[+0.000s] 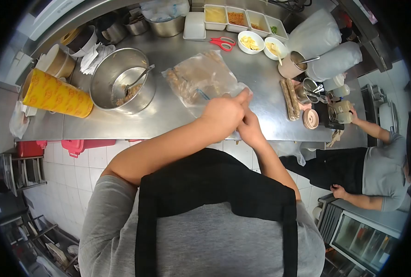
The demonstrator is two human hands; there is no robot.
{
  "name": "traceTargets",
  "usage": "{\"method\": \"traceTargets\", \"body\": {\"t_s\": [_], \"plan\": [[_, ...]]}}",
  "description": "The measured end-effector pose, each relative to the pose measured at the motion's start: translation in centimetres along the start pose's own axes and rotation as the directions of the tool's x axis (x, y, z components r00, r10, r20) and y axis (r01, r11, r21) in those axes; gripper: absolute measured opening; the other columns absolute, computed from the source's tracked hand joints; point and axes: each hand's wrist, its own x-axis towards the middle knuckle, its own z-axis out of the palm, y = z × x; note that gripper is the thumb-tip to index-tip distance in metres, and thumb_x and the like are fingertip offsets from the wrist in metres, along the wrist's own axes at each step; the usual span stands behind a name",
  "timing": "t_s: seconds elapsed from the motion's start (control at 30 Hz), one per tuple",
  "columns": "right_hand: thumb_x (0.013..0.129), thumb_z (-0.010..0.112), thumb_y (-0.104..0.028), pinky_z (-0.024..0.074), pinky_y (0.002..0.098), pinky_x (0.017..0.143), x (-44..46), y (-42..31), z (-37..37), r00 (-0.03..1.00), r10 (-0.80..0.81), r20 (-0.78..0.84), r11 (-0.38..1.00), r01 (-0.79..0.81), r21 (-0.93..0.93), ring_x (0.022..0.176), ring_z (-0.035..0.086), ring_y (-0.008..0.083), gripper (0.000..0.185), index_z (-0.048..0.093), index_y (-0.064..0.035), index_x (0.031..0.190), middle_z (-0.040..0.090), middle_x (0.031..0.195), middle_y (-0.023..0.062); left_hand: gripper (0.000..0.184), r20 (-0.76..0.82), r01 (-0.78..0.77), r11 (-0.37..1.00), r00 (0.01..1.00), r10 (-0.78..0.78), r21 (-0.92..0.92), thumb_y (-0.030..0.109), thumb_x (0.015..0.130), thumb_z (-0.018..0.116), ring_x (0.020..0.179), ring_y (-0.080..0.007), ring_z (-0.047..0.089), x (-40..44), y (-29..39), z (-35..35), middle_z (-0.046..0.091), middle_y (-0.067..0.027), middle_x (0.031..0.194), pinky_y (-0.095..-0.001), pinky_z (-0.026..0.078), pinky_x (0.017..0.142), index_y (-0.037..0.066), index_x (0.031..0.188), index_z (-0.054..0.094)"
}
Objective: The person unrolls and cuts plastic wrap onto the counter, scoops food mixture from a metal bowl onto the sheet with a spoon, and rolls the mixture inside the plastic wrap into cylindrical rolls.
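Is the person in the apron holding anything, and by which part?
The left hand and right hand hold the clear plastic bag by its near-right corner; the exact finger grip is hidden.

Lane on surface (265, 85) between steel pot (143, 94) and plastic bag (201, 76); another, bag to long rolls (289, 99). Scissors (223, 43) and white bowls (250, 51) block far side.

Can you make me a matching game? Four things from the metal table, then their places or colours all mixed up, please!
1. scissors
2. spoon
3. plastic bag
4. patterned cylinder

A. inside the big metal pot
B. mostly yellow
C. red handles
D. at the left hand and right hand

Right pairs: 1-C, 2-A, 3-D, 4-B
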Motion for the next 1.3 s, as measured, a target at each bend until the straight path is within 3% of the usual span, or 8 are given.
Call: {"method": "traceTargets", "body": {"t_s": [0.07,0.27,0.47,0.87,1.03,1.1,1.23,1.3], "plan": [[0.085,0.056,-0.016,0.0446,0.0464,0.086,4.0,-0.9,1.8,0.913,-0.407,0.031,0.884,0.403,-0.238,0.101,0.057,0.0355,0.039,0.06,-0.0117,0.124,0.059,0.11,0.0232,0.056,-0.033,-0.035,0.999,0.999,0.034,-0.024,0.007,0.076,0.058,0.081,-0.0276,0.066,-0.3,-0.1,0.0,0.05,-0.0102,0.135,-0.0364,0.055,0.068,0.003,0.131,0.052],[0.082,0.059,-0.014,0.0478,0.0491,0.085,11.9,-1.7,6.3,0.901,-0.428,-0.069,0.634,0.245,-0.734,0.1,0.057,0.0436,0.049,0.053,-0.0115,0.131,0.051,0.119,0.0309,0.054,0.014,-0.04,0.982,0.999,0.044,-0.184,0.002,0.078,0.052,0.09,-0.0295,0.065,-1.5,-0.3,0.1,0.052,-0.0087,0.134,-0.0361,0.055,0.075,0.004,0.132,0.051],[0.082,0.06,-0.014,0.0453,0.0491,0.09,11.2,-2.1,6.5,0.942,-0.334,-0.031,0.628,0.198,-0.753,0.109,0.053,0.0427,0.045,0.057,-0.0154,0.127,0.052,0.115,0.0302,0.055,0.032,-0.022,0.954,0.999,0.033,-0.299,-0.001,0.078,0.051,0.098,-0.0306,0.064,-1.6,-0.9,-0.1,0.05,-0.0089,0.137,-0.0375,0.053,0.081,0.006,0.133,0.051],[0.08,0.061,-0.016,0.0356,0.0492,0.104,13.5,0.0,6.6,0.677,-0.736,-0.006,0.43,0.461,-0.776,0.124,0.046,0.0411,0.046,0.058,-0.0053,0.125,0.04,0.142,0.023,0.059,0.125,0.009,0.892,0.991,0.053,-0.451,-0.011,0.071,0.047,0.115,-0.0283,0.058,-2.2,-1.8,1.2,0.053,-0.0087,0.136,-0.0352,0.05,0.093,0.006,0.127,0.057],[0.076,0.062,-0.01,0.0354,0.0498,0.101,3.7,1.7,1.2,0.87,-0.459,0.178,0.744,0.486,-0.457,0.119,0.048,0.0371,0.044,0.06,-0.0094,0.12,0.052,0.13,0.0189,0.063,0.009,0.055,0.889,0.998,-0.057,-0.454,-0.014,0.07,0.044,0.111,-0.0298,0.058,-1.7,-2.3,-0.1,0.053,-0.0081,0.135,-0.0365,0.051,0.089,0.009,0.127,0.057],[0.076,0.062,-0.008,0.0333,0.0502,0.101,0.6,3.5,-3.1,0.697,-0.716,0.027,0.55,0.588,-0.593,0.12,0.047,0.0371,0.046,0.059,-0.0102,0.121,0.054,0.125,0.0191,0.064,-0.029,0.042,0.888,0.998,-0.062,-0.458,-0.015,0.07,0.044,0.111,-0.0298,0.058,-1.5,-2.4,-0.8,0.053,-0.0077,0.135,-0.0365,0.052,0.089,0.009,0.128,0.057],[0.08,0.064,-0.014,0.0343,0.0499,0.099,-0.3,7.0,-11.0,0.611,-0.52,-0.597,0.649,-0.173,-0.741,0.115,0.046,0.0397,0.05,0.054,-0.0088,0.128,0.052,0.124,0.0183,0.065,-0.012,0.037,0.894,0.999,-0.048,-0.446,-0.016,0.069,0.044,0.112,-0.0298,0.058,-1.3,-1.8,-0.7,0.053,-0.0085,0.135,-0.036,0.052,0.088,0.007,0.129,0.056],[0.08,0.066,-0.014,0.041,0.0472,0.088,1.6,9.6,-14.4,0.64,-0.466,-0.612,0.584,-0.297,-0.755,0.101,0.052,0.0374,0.044,0.059,-0.0111,0.123,0.058,0.108,0.0164,0.066,-0.011,0.043,0.891,0.998,-0.054,-0.452,-0.016,0.069,0.044,0.113,-0.0299,0.058,-1.1,-1.4,0.1,0.053,-0.0087,0.135,-0.0358,0.052,0.088,0.008,0.129,0.055]]}}
